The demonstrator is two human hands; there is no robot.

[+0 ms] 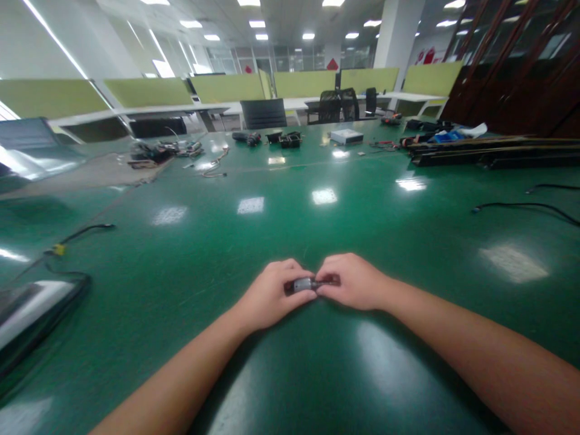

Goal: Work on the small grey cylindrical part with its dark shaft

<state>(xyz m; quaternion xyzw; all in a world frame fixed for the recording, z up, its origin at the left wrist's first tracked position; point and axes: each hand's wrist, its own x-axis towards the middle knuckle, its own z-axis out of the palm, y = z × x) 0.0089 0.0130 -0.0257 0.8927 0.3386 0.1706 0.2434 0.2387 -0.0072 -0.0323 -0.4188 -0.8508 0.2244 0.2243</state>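
A small cylindrical part [302, 284], silver in the middle with a dark end, lies crosswise between my two hands at the near middle of the green table. My left hand [276, 293] is closed around its thicker body, thumb along the near side and fingers along the far side. On the other end, my right hand [351, 281] pinches a thinner, dark, rod-like section. The fingertips of both hands almost meet at the part's middle. Its exact kind is too small and blurred to tell.
The glossy green table [217, 241] spreads all round. A dark-edged device [40, 308] with a cable lies at left. Loose black cables [521, 206] lie at right. Farther back are a white box [347, 136], a power drill [247, 138] and long dark strips [489, 152].
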